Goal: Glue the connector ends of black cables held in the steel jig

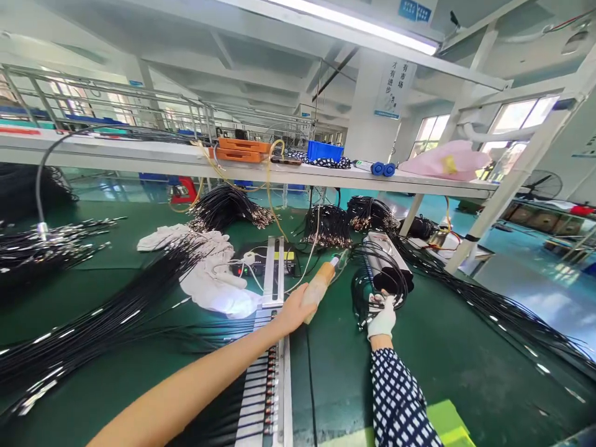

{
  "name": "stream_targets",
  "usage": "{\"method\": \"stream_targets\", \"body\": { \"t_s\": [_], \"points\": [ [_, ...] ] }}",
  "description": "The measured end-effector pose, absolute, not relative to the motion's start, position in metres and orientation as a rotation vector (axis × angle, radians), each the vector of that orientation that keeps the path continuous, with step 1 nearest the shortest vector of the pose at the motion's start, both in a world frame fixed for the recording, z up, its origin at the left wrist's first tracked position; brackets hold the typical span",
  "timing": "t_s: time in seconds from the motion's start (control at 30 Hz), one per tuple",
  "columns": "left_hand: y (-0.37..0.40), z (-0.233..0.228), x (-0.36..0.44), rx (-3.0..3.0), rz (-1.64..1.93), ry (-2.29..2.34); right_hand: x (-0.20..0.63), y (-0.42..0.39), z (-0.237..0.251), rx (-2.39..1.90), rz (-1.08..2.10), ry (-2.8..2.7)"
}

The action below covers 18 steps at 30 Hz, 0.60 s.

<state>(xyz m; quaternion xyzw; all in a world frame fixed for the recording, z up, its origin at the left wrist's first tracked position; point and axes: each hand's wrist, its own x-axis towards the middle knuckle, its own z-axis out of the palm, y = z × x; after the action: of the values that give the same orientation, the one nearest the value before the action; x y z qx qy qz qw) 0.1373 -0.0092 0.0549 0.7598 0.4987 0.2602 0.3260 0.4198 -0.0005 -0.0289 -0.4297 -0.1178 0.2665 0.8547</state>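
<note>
My left hand (298,307), bare, is wrapped round a pen-like hand tool (321,282) with a tan, tape-wrapped grip; its tip points away toward the back. What kind of tool it is I cannot make out. My right hand (382,318), in a white glove, grips a coil of thin black cables (361,292) beside a white holder with a dark round opening (393,264). Left of it, a long metal fixture (279,385) carries a row of black cables lying side by side with coppery ends. A black control box (251,264) with small lights stands behind the fixture.
Bundles of black cables (139,292) spread across the green bench on the left, with more (470,295) on the right. White cloth (205,270) lies near the fixture. A shelf (153,158) crosses behind, carrying orange trays (242,149) and a blue bin (325,151).
</note>
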Motion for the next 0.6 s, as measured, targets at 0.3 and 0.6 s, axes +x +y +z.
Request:
{"method": "stream_targets", "body": {
  "t_s": [0.3, 0.6],
  "points": [
    [-0.181, 0.129, -0.023, 1.465, 1.127, 0.988, 0.384, -0.013, 0.003, -1.014, 0.519, -0.503],
    [-0.161, 0.163, -0.054, 2.081, 1.513, 1.202, 0.332, -0.094, 0.107, -0.855, 0.43, -0.963]
  ]
}}
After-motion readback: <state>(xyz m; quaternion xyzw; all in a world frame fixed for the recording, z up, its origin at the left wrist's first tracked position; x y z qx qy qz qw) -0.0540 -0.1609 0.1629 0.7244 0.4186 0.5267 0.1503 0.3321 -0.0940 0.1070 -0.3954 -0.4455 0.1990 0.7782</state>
